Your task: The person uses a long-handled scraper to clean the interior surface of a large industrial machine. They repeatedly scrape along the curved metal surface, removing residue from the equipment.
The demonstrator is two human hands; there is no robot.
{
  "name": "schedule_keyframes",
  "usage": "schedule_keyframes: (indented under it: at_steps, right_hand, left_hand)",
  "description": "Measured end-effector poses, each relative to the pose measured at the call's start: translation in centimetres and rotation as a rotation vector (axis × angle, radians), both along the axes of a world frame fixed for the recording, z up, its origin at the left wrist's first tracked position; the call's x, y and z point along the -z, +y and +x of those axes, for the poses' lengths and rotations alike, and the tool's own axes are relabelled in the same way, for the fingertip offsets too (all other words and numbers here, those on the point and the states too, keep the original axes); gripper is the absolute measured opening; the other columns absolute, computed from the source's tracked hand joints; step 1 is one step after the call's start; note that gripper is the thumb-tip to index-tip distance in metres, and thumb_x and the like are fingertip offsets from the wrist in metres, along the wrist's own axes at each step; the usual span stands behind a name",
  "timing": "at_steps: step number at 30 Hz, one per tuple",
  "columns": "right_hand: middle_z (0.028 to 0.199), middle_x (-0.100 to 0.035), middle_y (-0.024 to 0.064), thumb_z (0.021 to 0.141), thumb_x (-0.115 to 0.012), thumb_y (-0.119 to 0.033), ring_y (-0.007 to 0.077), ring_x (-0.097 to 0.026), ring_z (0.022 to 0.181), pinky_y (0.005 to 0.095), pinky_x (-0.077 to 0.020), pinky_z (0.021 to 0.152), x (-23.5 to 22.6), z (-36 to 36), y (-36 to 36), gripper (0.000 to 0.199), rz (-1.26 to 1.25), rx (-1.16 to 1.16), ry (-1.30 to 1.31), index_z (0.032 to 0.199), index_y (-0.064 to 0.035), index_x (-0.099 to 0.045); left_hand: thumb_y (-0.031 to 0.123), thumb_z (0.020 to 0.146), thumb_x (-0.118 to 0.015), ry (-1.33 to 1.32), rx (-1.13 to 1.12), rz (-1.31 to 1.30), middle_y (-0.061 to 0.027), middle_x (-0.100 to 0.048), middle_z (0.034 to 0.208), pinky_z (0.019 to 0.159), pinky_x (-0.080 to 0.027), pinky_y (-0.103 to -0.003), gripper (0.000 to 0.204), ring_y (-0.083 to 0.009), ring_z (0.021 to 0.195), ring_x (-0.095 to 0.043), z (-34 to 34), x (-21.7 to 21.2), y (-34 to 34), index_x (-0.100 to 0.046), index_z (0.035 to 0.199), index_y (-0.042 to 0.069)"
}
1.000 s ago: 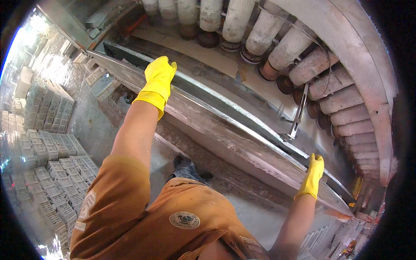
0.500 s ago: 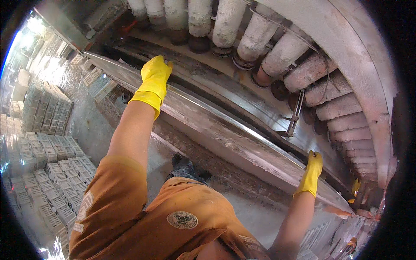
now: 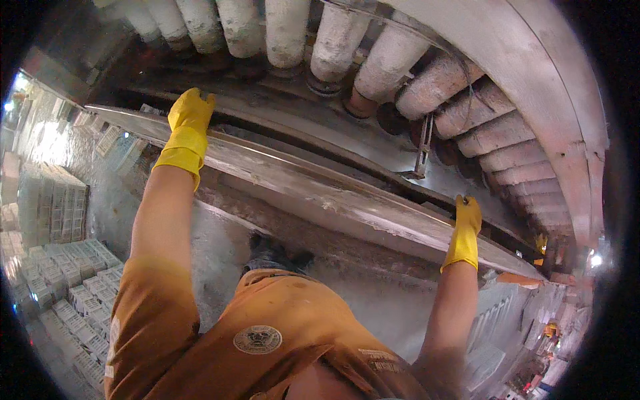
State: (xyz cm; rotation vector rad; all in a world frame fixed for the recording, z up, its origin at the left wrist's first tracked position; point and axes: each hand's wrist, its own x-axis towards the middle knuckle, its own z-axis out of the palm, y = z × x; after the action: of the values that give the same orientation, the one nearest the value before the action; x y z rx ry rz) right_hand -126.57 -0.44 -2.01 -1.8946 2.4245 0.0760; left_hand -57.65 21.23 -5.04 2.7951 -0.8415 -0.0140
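A long, dirty grey-brown panel (image 3: 313, 187) stretches across in front of me from upper left to lower right. At its upper edge, towards the left end, my left hand (image 3: 189, 127) in a yellow rubber glove is closed with the fingers curled over that edge. Farther along the same edge my right hand (image 3: 465, 230), gloved alike, also grips with bent fingers. The fingertips of both hands are hidden behind the panel. Just behind the panel runs a dark narrow gap, and a small metal bracket (image 3: 422, 148) stands beyond it.
A row of thick, whitish, crusted pipes (image 3: 287, 33) hangs behind the panel under a curved pale beam (image 3: 520, 60). Stacked light-coloured slotted crates (image 3: 63, 203) stand at the left on the wet grey floor (image 3: 220, 247). An orange piece (image 3: 520, 280) lies by the panel's right end.
The view has turned slightly. Both hands and the panel now appear farther left, with the right hand also higher. The panel's bright upper edge shines less. Both hands keep their grip.
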Motion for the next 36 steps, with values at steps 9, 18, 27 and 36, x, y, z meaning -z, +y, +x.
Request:
schedule_keyframes:
  at_steps: [9,18,27,36]
  right_hand:
    - [0.13,-0.069,0.0222,0.095,-0.062,-0.051,0.0415,-0.065,0.122,0.0466,-0.0503,0.102,1.0,-1.6,0.3,0.056,-0.084,-0.025,-0.075,0.129,-0.0066,-0.07]
    - [0.133,-0.068,0.0203,0.095,-0.061,-0.054,0.0395,-0.063,0.125,0.0454,-0.0488,0.105,0.2,-0.6,0.6,0.059,-0.028,-0.013,-0.046,0.131,-0.0084,-0.07]
    - [0.129,-0.072,0.0135,0.097,-0.058,-0.054,0.0356,-0.067,0.121,0.0468,-0.0518,0.101,0.3,-0.9,0.9,0.057,-0.024,0.018,-0.042,0.134,-0.0115,-0.067]
    - [0.1,-0.077,0.0173,0.095,-0.06,-0.048,0.0271,-0.071,0.059,0.0391,-0.0559,0.071,1.8,-2.2,0.4,0.057,-0.073,0.025,-0.113,0.133,-0.0047,-0.067]
  left_hand:
    - [0.053,0.091,-0.066,0.033,0.008,-0.005,-0.0165,-0.069,0.133,0.105,-0.05,-0.045,0.058,-0.0369,0.124,-0.065,-1.5,-0.6,-0.3,-0.071,0.131,0.01]
    - [0.053,0.093,-0.064,0.019,0.061,-0.009,-0.018,-0.071,0.127,0.101,-0.051,-0.048,0.057,-0.0393,0.119,-0.066,-1.5,-0.4,0.0,-0.071,0.126,0.008]
    - [0.054,0.092,-0.065,-0.006,0.046,0.035,-0.0188,-0.07,0.13,0.101,-0.051,-0.046,0.057,-0.0386,0.121,-0.066,-1.4,-0.5,0.1,-0.071,0.129,0.01]
    - [0.051,0.097,-0.061,0.02,0.074,0.039,-0.0186,-0.071,0.13,0.101,-0.052,-0.046,0.054,-0.0387,0.12,-0.067,-2.6,-1.7,0.4,-0.07,0.128,0.007]
